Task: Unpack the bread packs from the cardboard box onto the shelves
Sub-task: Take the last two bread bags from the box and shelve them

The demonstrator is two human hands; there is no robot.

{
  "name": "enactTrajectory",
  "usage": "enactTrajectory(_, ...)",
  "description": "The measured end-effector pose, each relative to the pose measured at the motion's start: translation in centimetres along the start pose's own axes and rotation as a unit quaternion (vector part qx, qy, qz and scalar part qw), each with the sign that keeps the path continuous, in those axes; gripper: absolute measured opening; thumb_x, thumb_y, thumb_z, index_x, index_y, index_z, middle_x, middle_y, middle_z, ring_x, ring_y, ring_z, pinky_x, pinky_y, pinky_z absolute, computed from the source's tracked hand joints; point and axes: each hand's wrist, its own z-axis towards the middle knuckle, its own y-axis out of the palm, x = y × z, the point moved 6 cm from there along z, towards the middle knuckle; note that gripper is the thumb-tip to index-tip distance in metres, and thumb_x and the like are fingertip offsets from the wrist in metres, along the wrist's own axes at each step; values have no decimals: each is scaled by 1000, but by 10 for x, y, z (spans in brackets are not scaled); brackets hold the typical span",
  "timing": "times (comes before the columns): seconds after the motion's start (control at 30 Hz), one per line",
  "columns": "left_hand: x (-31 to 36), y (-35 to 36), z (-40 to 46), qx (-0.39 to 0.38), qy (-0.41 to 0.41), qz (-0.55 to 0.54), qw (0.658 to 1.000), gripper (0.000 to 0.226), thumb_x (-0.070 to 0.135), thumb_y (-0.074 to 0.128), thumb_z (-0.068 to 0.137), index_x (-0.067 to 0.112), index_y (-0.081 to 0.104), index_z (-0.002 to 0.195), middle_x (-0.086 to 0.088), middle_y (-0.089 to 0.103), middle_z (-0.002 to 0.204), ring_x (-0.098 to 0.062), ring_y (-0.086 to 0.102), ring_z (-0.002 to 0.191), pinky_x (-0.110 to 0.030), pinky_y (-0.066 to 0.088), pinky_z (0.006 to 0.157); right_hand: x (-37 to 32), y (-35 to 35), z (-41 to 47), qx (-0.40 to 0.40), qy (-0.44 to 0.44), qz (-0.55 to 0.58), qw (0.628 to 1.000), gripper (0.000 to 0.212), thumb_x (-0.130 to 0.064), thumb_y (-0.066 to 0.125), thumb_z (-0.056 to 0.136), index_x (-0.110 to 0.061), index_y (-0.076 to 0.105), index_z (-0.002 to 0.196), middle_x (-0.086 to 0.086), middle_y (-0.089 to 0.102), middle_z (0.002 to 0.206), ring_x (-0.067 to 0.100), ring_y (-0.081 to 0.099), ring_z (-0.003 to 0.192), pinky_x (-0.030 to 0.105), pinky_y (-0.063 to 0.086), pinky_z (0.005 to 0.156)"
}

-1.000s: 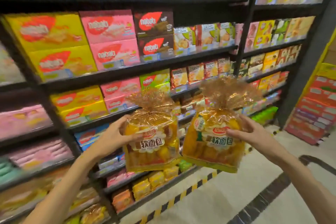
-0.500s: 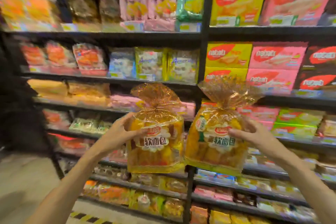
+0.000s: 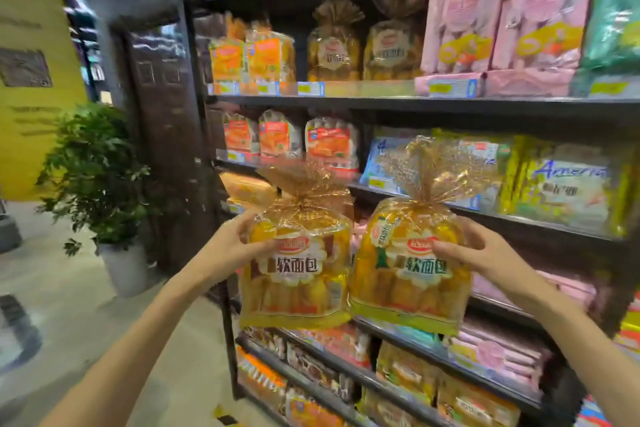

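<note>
Gripping one upright bread pack each, left hand (image 3: 230, 246) and right hand (image 3: 485, 250) reach forward, arms raised toward the shelves (image 3: 450, 102).

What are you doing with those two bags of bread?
A person is standing at a shop shelf, holding one bread pack in each hand. The left hand grips the left bread pack and the right hand grips the right bread pack. Both packs are in the air, not yet on a shelf. Two matching packs already sit on a higher shelf.
</note>
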Motion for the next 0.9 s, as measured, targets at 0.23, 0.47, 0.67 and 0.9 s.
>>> enactTrajectory(0.23,-29,-62,88,57,26,11,998,35,30,81,87,33,66,119,12,79,109,-7,77,98,-41,62,89,-20,33,125,-16,-54,-27,998,77,-51,86,75,-23,58,141,-6,68,132,-3,73,94,15,55,77)
enactTrajectory(0.47,-38,-107,195,72,91,-10,993,38,30,78,89,30,65,125,3,79,111,-14,77,89,-37,62,65,-60,36,236,18,-106,-66,992,75,-58,87,65,-27,67,130,-15,76,119,2,70,110,23,55,93)
enactTrajectory(0.67,-24,-135,290,55,157,-33,986,38,21,73,93,25,63,129,1,80,90,-11,74,66,-30,59,51,-105,27,283,68,-133,-69,986,44,-38,80,77,-30,69,119,-16,80,101,-2,73,88,9,53,67)
enactTrajectory(0.9,24,-171,400,7,260,-69,963,17,19,68,96,26,64,111,14,78,82,-4,71,68,-21,58,59,-151,10,303,164,-126,-56,977,41,-45,76,74,-25,72,110,-11,78,100,-3,71,80,15,55,60)
